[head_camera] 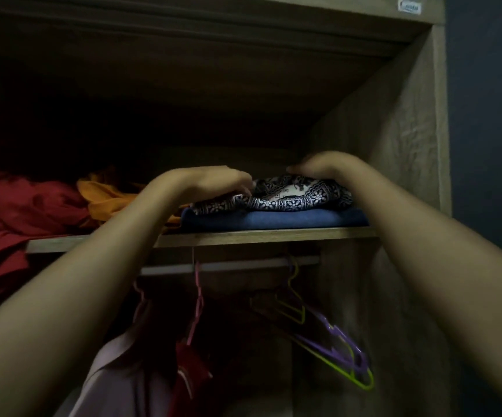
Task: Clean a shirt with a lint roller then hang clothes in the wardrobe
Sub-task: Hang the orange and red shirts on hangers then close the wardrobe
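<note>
A folded black-and-white patterned garment [289, 197] lies on a folded blue garment [274, 219] on the wardrobe's upper shelf [243, 236]. Both my arms reach up to it. My left hand [213, 179] rests on the garment's left end with its fingers curled down onto the cloth. My right hand [319, 165] lies on top of its right part, fingers bent over the far side and hidden. Whether either hand grips the cloth is not plain. No lint roller is in view.
Red cloth [12, 212] and orange cloth [105, 197] lie heaped on the shelf's left. Below, a rail [243, 264] carries a pink hanger [197, 305], yellow-green and purple hangers [334, 344], a pale garment [114, 383] and a red one [188, 371]. The wardrobe's side wall [400, 130] stands right.
</note>
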A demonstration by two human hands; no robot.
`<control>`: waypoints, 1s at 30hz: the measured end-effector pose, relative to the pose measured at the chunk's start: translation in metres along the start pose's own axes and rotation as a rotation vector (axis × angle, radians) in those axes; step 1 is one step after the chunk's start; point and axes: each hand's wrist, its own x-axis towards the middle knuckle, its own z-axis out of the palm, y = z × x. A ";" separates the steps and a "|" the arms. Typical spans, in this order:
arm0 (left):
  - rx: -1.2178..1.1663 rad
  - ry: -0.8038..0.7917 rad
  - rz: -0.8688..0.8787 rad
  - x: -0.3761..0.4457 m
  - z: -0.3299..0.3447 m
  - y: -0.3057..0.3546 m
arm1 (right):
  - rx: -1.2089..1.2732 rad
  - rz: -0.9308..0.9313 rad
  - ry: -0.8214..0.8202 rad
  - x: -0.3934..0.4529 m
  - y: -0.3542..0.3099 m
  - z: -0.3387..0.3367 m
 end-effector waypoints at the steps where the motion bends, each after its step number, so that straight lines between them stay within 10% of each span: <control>1: -0.037 0.018 -0.019 0.003 0.000 -0.001 | -0.015 0.003 -0.080 0.003 -0.002 0.003; 4: -0.037 0.084 -0.101 0.014 0.006 -0.005 | -0.191 -0.037 -0.224 0.015 -0.003 0.009; 18: 0.317 0.160 -0.077 0.028 0.022 -0.004 | -0.012 -0.207 0.441 -0.005 0.031 0.037; 27: 0.208 0.105 0.124 -0.008 0.027 -0.014 | 0.021 -0.252 0.161 -0.061 0.050 0.029; 30: 0.229 0.135 0.133 -0.009 0.025 -0.017 | -0.068 -0.189 0.292 -0.053 0.056 0.026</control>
